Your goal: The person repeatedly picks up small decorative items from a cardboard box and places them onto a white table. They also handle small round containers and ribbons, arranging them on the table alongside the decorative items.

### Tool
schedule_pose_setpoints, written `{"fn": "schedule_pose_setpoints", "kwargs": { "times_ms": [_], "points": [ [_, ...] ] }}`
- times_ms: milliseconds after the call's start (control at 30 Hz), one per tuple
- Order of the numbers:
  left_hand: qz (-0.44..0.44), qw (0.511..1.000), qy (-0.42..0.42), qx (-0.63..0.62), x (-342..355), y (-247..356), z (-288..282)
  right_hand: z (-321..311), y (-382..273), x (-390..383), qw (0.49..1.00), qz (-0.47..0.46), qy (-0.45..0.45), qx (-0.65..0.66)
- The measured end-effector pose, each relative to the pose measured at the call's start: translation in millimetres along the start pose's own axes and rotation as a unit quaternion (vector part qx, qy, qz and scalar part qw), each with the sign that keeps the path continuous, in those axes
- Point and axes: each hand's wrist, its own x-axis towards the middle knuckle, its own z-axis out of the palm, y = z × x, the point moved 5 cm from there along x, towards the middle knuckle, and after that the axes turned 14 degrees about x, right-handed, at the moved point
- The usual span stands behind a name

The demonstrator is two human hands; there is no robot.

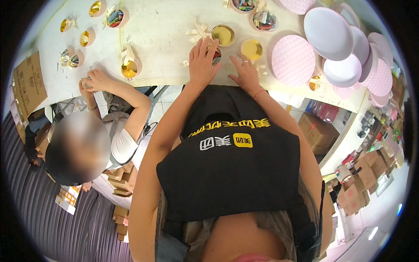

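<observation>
My left hand (203, 61) lies over a small round box (216, 55) with colourful wrapped pieces in it. Its fingers stretch along the box's left side and partly hide it. Just beyond the fingertips stands a gold-lined round box (223, 35) with a cream ribbon bow (198, 32) beside it. My right hand (246, 72), wearing a ring, is spread on the table a little to the right, with thumb and index finger apart and nothing between them. Another gold-lined round box (252, 49) sits right above its fingers.
Pink and white round lids (293, 60) pile up on the right of the white table (166, 48). Filled boxes (265, 21) stand at the far side. At left, a co-worker's hands (97, 81) hold a small piece near several ribboned boxes (130, 67). A carton (29, 83) stands at the far left.
</observation>
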Motion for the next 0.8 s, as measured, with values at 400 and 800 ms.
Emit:
{"fn": "schedule_pose_setpoints", "kwargs": {
  "times_ms": [400,800],
  "points": [
    [-0.013,0.993,0.109,-0.034,-31.5,-22.9,38.2,-58.2,-25.3,29.2,0.972,0.136,0.090,0.169],
    [-0.232,0.957,0.101,-0.141,-46.8,-48.8,6.5,50.8,-51.5,221.2,0.979,0.080,0.031,0.183]
  ]
}}
